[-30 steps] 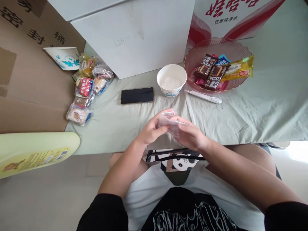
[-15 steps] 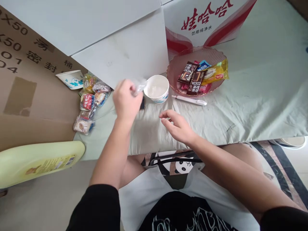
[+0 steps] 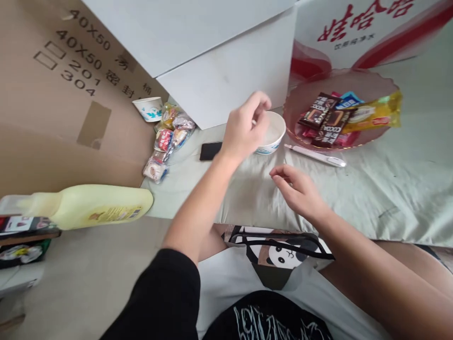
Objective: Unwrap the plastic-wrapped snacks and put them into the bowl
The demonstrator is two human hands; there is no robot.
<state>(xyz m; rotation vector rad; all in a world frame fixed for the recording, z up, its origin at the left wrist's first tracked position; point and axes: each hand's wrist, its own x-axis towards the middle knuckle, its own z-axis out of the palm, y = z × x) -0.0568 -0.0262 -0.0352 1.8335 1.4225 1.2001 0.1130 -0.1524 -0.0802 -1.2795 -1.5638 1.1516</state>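
Since half a second ago, the left hand (image 3: 247,127) has moved closer to the white paper bowl (image 3: 271,149) and now reaches over its left side, while the right hand (image 3: 297,189) stays in front, near the bowl but not touching it. The left hand's fingers are bent down toward the bowl, and they blur a little, so one cannot tell if they are pinching something or have let go. The right hand's fingers are softly curled and loose, with nothing to be seen in them, just above the pale green cloth (image 3: 247,198). The paper bowl sits upright on the cloth, and the left hand hides part of its rim. A black phone (image 3: 210,151) lies to its left, partly behind the left arm. A thin white tool (image 3: 314,156) lies to its right, just in front of a pink glass dish (image 3: 380,82). Inside the dish are two brown cocoa packs (image 3: 320,111) and a long yellow pack (image 3: 373,113) that pokes over the edge. Far to the left, small wrapped snacks (image 3: 163,140) lie in a bunch near a paper cup (image 3: 148,109) and a big brown box (image 3: 71,160)
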